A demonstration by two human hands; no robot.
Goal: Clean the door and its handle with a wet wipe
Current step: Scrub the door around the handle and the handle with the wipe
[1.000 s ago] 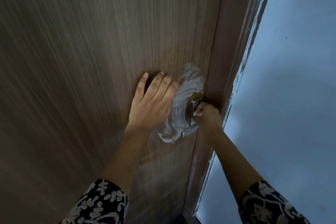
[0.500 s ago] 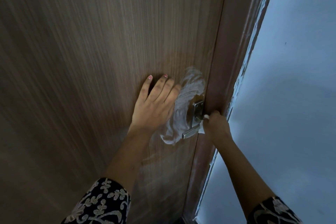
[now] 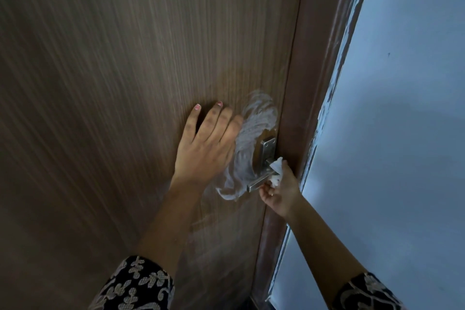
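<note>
Step in hand: wiping the handle. The right hand (image 3: 279,190) holds a crumpled white wipe (image 3: 276,171) bunched between thumb and fingers, pressed against the handle (image 3: 260,180) where the lever meets its plate, close to the door's right edge. The lever's free end shows bare, left of the wipe. The left hand (image 3: 206,146) lies flat on the door (image 3: 125,83), just left of the handle, fingers extended and slightly spread, palm to the wood; it grips nothing and appears to steady the door.

A whitish smear (image 3: 249,143) curves round the plate from above it to below the lever, between the left hand and the handle. It reads as residue from wiping. The rest of the door shows no such marks.

Judgement: the handle is partly done. The next move calls for drawing the wipe along the lever to its free end, then working over the smear and the wider door panel. The frame (image 3: 297,83) and the wall (image 3: 402,108) lie to the right, outside the task.

Change from the earlier frames: the right hand has dropped from the plate to the lever's root, and more of the wipe shows above the fingers. The left hand and smear are unchanged.
</note>
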